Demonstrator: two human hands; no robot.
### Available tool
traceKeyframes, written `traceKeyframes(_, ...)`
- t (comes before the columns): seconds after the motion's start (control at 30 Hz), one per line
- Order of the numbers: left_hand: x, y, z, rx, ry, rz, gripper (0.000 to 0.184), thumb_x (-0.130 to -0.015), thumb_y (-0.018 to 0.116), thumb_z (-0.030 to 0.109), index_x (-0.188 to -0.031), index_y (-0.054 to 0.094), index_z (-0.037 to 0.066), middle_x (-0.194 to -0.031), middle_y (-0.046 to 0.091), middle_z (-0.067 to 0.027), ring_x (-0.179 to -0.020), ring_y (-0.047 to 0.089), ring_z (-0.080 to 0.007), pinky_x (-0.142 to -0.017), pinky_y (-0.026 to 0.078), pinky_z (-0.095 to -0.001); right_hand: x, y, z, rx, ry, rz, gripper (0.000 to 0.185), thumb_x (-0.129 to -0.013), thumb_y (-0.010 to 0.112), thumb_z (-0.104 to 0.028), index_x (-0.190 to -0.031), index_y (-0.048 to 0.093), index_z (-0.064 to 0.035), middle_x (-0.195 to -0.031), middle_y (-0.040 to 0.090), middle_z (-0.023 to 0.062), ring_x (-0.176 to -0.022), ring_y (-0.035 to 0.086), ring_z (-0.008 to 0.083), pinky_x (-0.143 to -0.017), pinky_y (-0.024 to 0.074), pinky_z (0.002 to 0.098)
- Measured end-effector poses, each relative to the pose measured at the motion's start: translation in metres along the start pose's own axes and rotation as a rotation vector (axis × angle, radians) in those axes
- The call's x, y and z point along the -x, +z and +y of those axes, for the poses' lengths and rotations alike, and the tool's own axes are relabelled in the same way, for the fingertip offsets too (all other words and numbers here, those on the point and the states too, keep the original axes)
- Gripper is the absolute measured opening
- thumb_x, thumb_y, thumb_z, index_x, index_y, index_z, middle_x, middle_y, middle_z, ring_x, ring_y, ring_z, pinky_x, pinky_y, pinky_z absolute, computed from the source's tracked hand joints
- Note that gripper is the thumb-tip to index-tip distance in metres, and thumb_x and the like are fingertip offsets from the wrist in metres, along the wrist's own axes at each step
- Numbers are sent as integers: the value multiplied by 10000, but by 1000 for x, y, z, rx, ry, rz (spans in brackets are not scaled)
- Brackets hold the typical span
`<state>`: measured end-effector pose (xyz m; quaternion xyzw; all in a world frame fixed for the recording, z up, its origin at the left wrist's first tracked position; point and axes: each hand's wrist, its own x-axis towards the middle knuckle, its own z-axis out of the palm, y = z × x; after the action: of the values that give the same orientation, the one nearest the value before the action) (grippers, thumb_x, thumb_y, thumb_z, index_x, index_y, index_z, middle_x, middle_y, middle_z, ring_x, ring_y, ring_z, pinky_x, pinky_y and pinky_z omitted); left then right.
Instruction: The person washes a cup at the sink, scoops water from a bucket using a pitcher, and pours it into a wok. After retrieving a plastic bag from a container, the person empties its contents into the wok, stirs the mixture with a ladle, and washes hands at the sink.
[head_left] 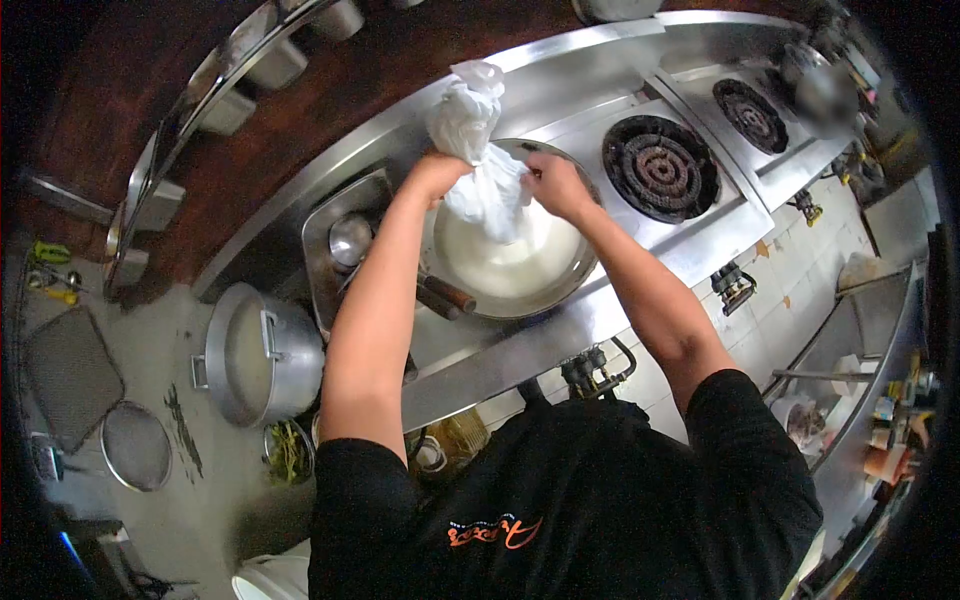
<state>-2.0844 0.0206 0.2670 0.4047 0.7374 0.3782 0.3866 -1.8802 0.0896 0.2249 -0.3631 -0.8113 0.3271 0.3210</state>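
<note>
Over a wide wok (pixel 583 262) on the stove, a white plastic bag (pixel 488 196) hangs with its lower part just above or touching the milky white liquid (pixel 505 265). My left hand (pixel 440 178) grips the bag at its narrow, gathered middle. Bunched plastic stands up above that grip. On the bag's right side, my right hand (pixel 556 183) pinches the plastic with closed fingers. Whether anything pours from the bag is not clear. The wok's wooden handle (pixel 447 292) points toward my left forearm.
Left of the wok, a metal ladle (pixel 350 240) rests in a steel tray (pixel 318 235). A large aluminium pot (pixel 262 355) stands further left, near a round strainer (pixel 136 446). Burners (pixel 661 169) lie to the right, with gas valves (pixel 733 287) along the stove front.
</note>
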Motion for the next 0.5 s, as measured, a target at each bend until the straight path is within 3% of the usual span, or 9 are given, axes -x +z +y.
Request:
traceKeyframes(0.03, -3, -1, 5, -2, -3, -35, 582, -753, 683, 144, -1267, 470, -27, -1221, 555, -149, -1076, 557, -245, -899, 451, -347, -1, -3, 2, 30, 12, -25, 190, -789, 552, -159, -906, 625, -28, -855, 625, 220, -812, 604, 398, -742, 475, 449)
traceKeyframes(0.07, 0, -2, 5, -3, 4, -10, 609, -754, 681, 151, -1290, 448, -18, -1263, 525, -146, -1120, 527, -250, -926, 436, -354, -4, 3, 6, -23, 118, -29, 224, -784, 624, -153, -967, 639, -24, -896, 652, 180, -814, 633, 310, -753, 489, 387)
traceKeyframes(0.13, -16, -5, -15, 33, 103, -8, 615, -783, 651, 156, -1322, 409, -15, -1259, 524, -147, -1117, 524, -254, -936, 429, -364, -3, 1, 8, 28, 96, -297, 327, -747, 657, -175, -1042, 636, -35, -1012, 648, 181, -942, 619, 302, -846, 467, 394)
traceKeyframes(0.2, -45, -8, -42, 189, 141, 23, 596, -756, 640, 105, -1289, 420, -47, -1239, 528, -167, -1113, 526, -250, -936, 427, -343, 8, 16, 12, -47, -50, -148, 543, -654, 740, -287, -1105, 603, -18, -993, 638, 201, -946, 605, 340, -882, 456, 391)
traceKeyframes(0.23, -19, -1, -12, 318, -5, -6, 549, -774, 615, 89, -1276, 436, -44, -1221, 532, -166, -1072, 551, -242, -910, 444, -338, 19, 16, 2, 15, -71, -81, 552, -644, 744, -297, -1101, 600, -23, -979, 633, 207, -939, 602, 347, -879, 455, 399)
traceKeyframes(0.27, -32, -2, -27, 510, 29, -114, 453, -804, 586, 78, -1227, 483, -47, -1176, 560, -149, -1028, 573, -229, -873, 462, -337, 27, 16, -8, 77, -95, -24, 562, -633, 749, -306, -1097, 596, -28, -965, 627, 213, -932, 600, 354, -876, 454, 406)
traceKeyframes(0.37, -6, 5, -4, 474, -143, -174, 343, -857, 541, 104, -1166, 523, -44, -1148, 586, -135, -1034, 583, -238, -887, 468, -367, 24, 32, -2, 106, 64, -23, 415, -656, 706, -248, -1002, 601, -42, -934, 620, 210, -910, 598, 355, -824, 469, 433)
traceKeyframes(0.43, 21, 10, 16, 261, -186, -154, 404, -805, 640, 189, -1137, 566, -31, -1085, 615, -113, -956, 601, -232, -822, 458, -345, 25, 34, -4, 66, 149, 20, 327, -669, 674, -202, -949, 609, -46, -917, 629, 198, -883, 606, 356, -787, 483, 438)
traceKeyframes(0.5, 31, 10, 26, 233, -236, -283, 566, -762, 699, 356, -1214, 530, 62, -1142, 586, -90, -1010, 567, -261, -797, 455, -435, 22, 33, -5, 50, 193, 53, 288, -672, 661, -182, -923, 616, -48, -890, 641, 189, -846, 616, 362, -762, 493, 439)
